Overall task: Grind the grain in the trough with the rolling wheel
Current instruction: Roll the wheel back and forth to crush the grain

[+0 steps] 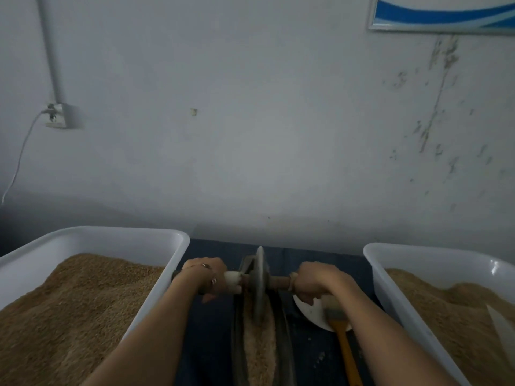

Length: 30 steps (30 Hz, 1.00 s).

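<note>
A grey metal rolling wheel (259, 282) stands on edge in a narrow dark trough (284, 338) that runs toward me down the middle. Pale brown grain (260, 355) fills the trough's groove under and in front of the wheel. An axle (278, 282) passes through the wheel with a handle on each side. My left hand (207, 277) grips the left handle, which is wrapped in white. My right hand (317, 280) grips the right handle. The wheel sits near the trough's far end.
A white tub (178, 246) heaped with brown grain stands at the left, another white tub (373, 263) at the right. A white dish (315, 316) and a brush with an orange handle (347, 355) lie right of the trough. A wall rises close behind.
</note>
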Each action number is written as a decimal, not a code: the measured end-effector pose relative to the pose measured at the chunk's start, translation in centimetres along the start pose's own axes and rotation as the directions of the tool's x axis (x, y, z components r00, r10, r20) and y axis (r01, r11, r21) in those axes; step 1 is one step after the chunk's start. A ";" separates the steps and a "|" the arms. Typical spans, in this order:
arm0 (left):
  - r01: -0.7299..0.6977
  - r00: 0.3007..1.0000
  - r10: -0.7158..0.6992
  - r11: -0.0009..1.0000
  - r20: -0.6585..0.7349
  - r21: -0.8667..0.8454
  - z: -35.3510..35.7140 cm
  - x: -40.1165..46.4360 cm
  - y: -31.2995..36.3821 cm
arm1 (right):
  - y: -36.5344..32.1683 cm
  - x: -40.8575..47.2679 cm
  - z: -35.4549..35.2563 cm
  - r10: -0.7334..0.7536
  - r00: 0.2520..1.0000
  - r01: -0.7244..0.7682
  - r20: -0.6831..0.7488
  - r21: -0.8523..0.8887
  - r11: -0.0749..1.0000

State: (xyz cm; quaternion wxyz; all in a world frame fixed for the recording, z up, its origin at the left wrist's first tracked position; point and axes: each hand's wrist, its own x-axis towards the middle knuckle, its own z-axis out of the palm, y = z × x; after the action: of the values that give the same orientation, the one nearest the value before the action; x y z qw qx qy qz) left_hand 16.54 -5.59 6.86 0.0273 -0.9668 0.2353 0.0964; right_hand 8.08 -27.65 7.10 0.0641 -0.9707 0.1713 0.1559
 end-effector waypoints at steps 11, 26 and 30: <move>-0.015 0.430 0.051 0.999 -0.901 0.049 10.6 -12.6 1.9 | 2.4 -9.0 10.9 -0.347 0.139 0.227 -0.928 -0.311 0.923; 0.006 1.000 -0.006 0.993 -0.006 0.116 -0.8 -0.6 1.6 | 1.5 0.2 1.6 -0.107 0.994 0.101 0.035 0.139 0.985; 0.009 0.989 -0.010 1.000 -0.145 -0.007 0.7 -2.7 1.3 | 1.1 -1.9 3.2 -0.098 0.931 0.112 -0.352 0.019 0.994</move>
State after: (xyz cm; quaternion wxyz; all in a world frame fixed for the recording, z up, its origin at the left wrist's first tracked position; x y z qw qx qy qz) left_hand 13.45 -5.48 6.69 0.0076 -0.9724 0.2318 0.0264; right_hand 5.10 -27.50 4.61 0.0595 -0.9893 0.1309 -0.0265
